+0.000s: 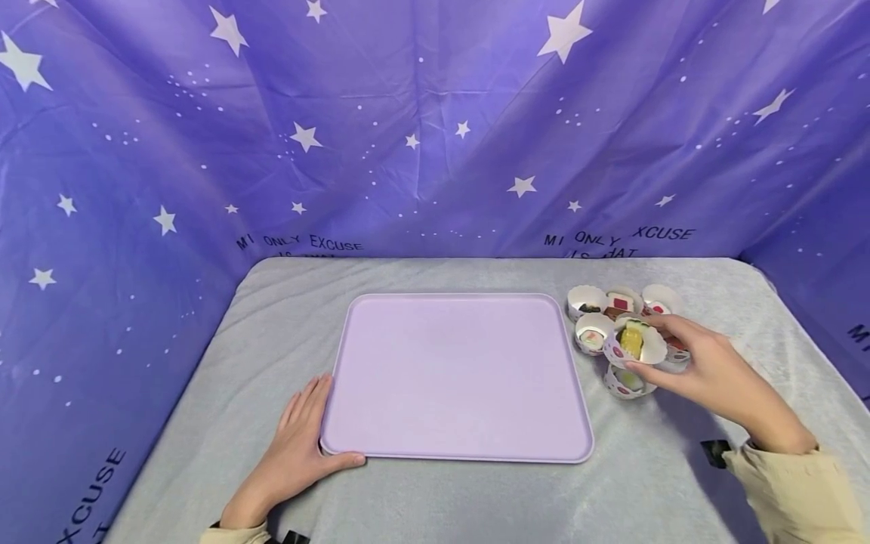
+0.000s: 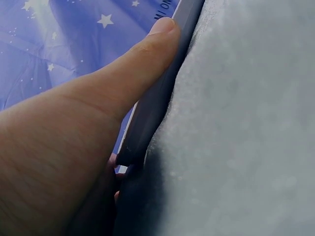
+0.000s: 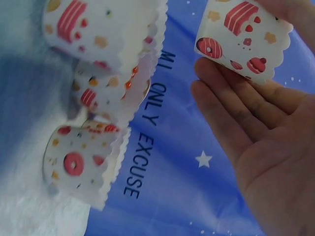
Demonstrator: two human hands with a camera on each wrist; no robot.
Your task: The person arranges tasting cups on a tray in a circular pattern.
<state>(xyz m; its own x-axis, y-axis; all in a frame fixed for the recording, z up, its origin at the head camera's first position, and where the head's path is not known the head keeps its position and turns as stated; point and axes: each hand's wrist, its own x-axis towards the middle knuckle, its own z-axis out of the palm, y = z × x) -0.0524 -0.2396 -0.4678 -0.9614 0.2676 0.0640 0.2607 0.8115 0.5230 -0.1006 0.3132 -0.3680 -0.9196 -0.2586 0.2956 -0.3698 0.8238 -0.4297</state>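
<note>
In the head view my right hand [image 1: 723, 378] grips a white paper baking cup [image 1: 654, 349] between thumb and fingers, lifted above the other cups. Inside it is a yellow piece with a green end [image 1: 632, 338]. Cake and donut prints cover the held cup's wall in the right wrist view, where the fingers [image 3: 236, 98] lie along its side. My left hand [image 1: 294, 449] rests at the near left corner of a lilac tray [image 1: 455, 378], its fingers straight along the left edge and its thumb [image 2: 152, 49] against the front edge.
Several more paper cups with small food-like pieces stand grouped right of the tray, among them one with a round white piece [image 1: 590, 338] and one nearer the front [image 1: 621, 385]. A grey cloth [image 1: 476, 502] covers the table. Behind hangs a purple star-patterned curtain [image 1: 421, 166].
</note>
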